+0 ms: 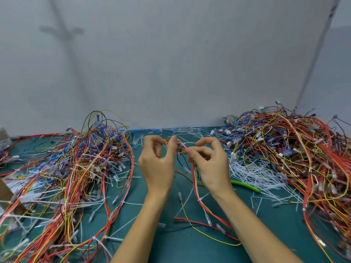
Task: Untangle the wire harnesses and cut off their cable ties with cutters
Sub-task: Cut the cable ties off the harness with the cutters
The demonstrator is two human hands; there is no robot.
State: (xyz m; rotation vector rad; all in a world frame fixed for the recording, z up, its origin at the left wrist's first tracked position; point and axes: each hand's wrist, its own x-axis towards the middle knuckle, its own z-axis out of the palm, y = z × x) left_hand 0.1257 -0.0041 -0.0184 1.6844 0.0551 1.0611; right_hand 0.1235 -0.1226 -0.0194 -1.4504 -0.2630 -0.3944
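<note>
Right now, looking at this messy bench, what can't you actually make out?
Head view only:
Wire harness where left hand and right hand pinch it: fingers and blur hide any cable tie there.
Green handle: one end is behind the right wrist; cutters or not, unclear.
Left wire pile and right wire pile: cut off by the frame edges.
Pale box at the left edge: blurred, cropped.

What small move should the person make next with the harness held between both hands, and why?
Probably draw the hands apart to loosen the tangle: left hand and right hand both pinch the wire harness at a bunched spot, its ends trailing onto the mat.
</note>
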